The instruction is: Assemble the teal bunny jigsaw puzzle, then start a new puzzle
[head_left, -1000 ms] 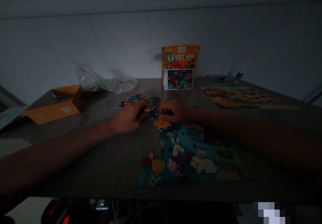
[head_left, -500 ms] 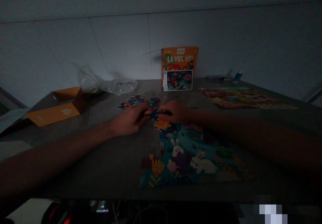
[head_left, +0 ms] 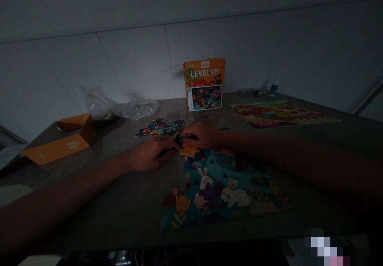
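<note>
In the dim head view, my left hand point(head_left: 151, 153) is curled, its fingertips closed at a dark puzzle piece beside the top left of the partly joined jigsaw puzzle point(head_left: 215, 172). My right hand point(head_left: 201, 135) is bent over the same spot, fingers pinched on a dark puzzle piece point(head_left: 178, 139) that my fingers partly cover. Just under the right fingers lies an orange puzzle piece point(head_left: 189, 151), at the puzzle's upper left edge. White rabbits and flowers show in the joined part. My right forearm hides much of its upper right. Beyond my hands lies a heap of loose puzzle pieces point(head_left: 161, 127).
An orange box point(head_left: 205, 72) stands by the wall with a picture card point(head_left: 206, 98) leaning on it. At left are an orange open tray point(head_left: 60, 148) and a clear plastic bag point(head_left: 101, 102). Another picture puzzle point(head_left: 281, 113) lies at right, near a small blue-capped item point(head_left: 273, 89).
The view has shifted and tilted slightly. My left fingertips have moved lower and closer together beside the orange piece. My right hand stays nearly in place over the puzzle's upper left edge.
</note>
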Tool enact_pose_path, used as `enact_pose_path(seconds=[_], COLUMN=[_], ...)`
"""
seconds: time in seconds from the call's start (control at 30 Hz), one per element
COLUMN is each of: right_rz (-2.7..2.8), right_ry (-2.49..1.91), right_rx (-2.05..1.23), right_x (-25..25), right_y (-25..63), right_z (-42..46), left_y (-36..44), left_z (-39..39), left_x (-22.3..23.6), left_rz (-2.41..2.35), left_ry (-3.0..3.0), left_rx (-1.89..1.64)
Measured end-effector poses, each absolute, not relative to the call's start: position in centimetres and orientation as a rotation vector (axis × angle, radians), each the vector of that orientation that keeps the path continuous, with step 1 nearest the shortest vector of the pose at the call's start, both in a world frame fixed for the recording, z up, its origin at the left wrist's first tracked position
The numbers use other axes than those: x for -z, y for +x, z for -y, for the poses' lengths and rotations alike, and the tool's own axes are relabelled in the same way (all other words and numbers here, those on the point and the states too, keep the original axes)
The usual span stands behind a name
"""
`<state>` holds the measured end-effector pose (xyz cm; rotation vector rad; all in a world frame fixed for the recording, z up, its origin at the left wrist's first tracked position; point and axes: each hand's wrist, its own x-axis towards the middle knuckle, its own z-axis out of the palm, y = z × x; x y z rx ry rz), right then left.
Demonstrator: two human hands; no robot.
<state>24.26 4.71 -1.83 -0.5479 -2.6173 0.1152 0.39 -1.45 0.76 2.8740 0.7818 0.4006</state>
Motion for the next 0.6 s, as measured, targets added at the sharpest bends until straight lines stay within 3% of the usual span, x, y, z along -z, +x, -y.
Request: enact_pose_path(seconds=[0.6], right_rz=[2.596], right_ry=[-0.469], right_rx=[-0.136], right_x=[1.69], right_y=[24.44], right_z=[-4.54], left_y=[0.17], left_z=[1.45], left_x=[-0.02], left_rz=[-1.074], left_ry=[2.630], left_rx=[-0.683])
